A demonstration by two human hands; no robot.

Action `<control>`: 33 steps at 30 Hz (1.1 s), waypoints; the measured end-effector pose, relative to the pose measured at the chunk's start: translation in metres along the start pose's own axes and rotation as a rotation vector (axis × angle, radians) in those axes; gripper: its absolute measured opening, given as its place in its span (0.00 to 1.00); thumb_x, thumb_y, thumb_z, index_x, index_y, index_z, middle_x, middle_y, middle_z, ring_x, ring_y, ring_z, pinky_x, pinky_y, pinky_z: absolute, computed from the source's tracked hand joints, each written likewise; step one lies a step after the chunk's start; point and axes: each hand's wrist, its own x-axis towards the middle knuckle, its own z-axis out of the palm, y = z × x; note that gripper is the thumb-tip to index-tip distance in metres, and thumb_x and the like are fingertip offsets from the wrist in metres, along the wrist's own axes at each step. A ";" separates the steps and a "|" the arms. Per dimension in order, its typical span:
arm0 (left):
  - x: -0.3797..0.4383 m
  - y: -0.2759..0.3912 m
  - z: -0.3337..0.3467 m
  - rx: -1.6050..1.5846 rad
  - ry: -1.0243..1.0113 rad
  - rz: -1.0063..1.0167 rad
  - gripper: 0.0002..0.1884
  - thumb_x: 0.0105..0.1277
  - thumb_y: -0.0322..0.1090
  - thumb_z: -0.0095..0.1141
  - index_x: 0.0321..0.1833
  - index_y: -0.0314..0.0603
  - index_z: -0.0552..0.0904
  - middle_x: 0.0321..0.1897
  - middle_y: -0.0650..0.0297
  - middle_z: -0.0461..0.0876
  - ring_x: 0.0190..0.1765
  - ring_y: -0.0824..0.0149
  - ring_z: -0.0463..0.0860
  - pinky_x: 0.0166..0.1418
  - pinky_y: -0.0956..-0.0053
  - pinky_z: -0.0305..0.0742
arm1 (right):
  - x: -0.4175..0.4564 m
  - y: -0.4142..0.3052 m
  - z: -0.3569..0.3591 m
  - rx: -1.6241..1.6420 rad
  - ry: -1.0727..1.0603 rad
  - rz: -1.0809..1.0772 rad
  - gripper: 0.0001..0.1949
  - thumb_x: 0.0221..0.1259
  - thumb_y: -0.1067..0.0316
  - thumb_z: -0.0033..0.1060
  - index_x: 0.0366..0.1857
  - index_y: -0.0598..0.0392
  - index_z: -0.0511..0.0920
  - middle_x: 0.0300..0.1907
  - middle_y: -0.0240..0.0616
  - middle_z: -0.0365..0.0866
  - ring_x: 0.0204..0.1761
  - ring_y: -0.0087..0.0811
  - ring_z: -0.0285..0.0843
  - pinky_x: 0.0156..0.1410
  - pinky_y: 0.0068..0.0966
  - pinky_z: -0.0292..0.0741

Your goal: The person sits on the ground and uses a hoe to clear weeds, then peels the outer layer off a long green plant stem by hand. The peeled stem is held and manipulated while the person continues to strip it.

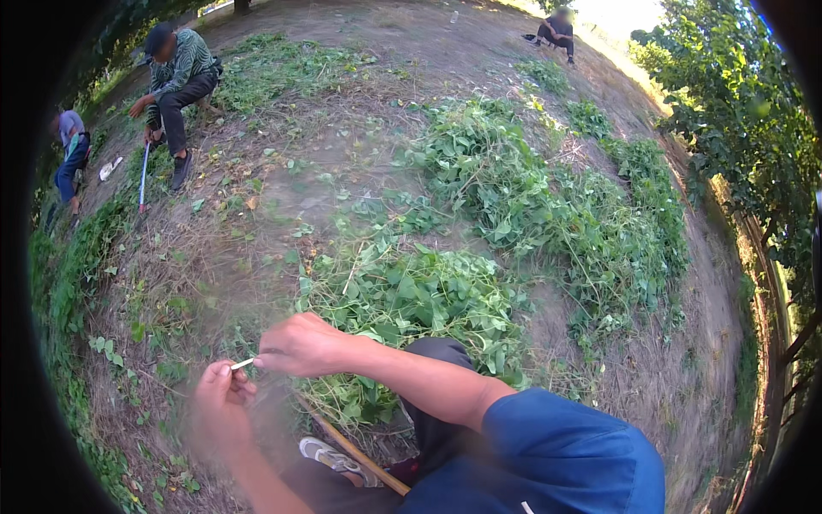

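Observation:
A short, thin, pale strip (241, 364) spans the small gap between my two hands. It may be rolled paper, but I cannot tell. The fingertips of my left hand (221, 395) pinch its lower end, and my right hand (300, 345), reaching across from the right, pinches the other end. Just beyond my right forearm lies a heap of cut leafy green vines (417, 289). A wooden handle (359, 453) slants up from my lap between my legs, its far end lost among the vines. My grey sneaker (331, 457) rests beside the handle.
Larger vine heaps (546, 193) lie farther right on dry soil. At upper left a seated person (183, 77) holds a long-handled tool (144, 177); another person (70, 151) is at the left rim. A third person (557, 33) sits far back. Trees (738, 115) line the right.

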 end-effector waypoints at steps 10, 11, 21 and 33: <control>0.003 0.004 0.002 -0.157 -0.016 -0.077 0.07 0.68 0.33 0.58 0.41 0.37 0.80 0.26 0.62 0.81 0.22 0.70 0.79 0.21 0.79 0.69 | 0.005 0.004 0.005 0.030 0.017 -0.055 0.13 0.66 0.56 0.63 0.32 0.55 0.83 0.26 0.42 0.80 0.28 0.46 0.81 0.33 0.41 0.74; 0.003 0.004 0.003 -0.193 -0.032 -0.083 0.07 0.68 0.33 0.58 0.42 0.37 0.80 0.26 0.62 0.81 0.21 0.70 0.78 0.21 0.79 0.67 | 0.006 0.001 0.004 0.045 0.008 -0.046 0.13 0.68 0.56 0.62 0.33 0.56 0.83 0.26 0.42 0.81 0.28 0.45 0.81 0.34 0.40 0.75; -0.002 -0.001 -0.001 -0.450 -0.120 -0.190 0.07 0.68 0.32 0.56 0.40 0.35 0.78 0.27 0.61 0.78 0.23 0.69 0.75 0.27 0.77 0.69 | 0.008 -0.013 0.029 0.246 0.071 0.022 0.10 0.69 0.63 0.61 0.35 0.59 0.83 0.27 0.43 0.82 0.28 0.39 0.82 0.34 0.32 0.76; -0.004 0.002 -0.002 -0.408 -0.107 -0.068 0.08 0.70 0.34 0.57 0.40 0.35 0.81 0.28 0.61 0.82 0.27 0.68 0.81 0.29 0.77 0.74 | 0.010 -0.009 0.033 0.371 -0.029 0.187 0.15 0.74 0.58 0.57 0.34 0.59 0.82 0.19 0.31 0.70 0.24 0.19 0.64 0.30 0.25 0.67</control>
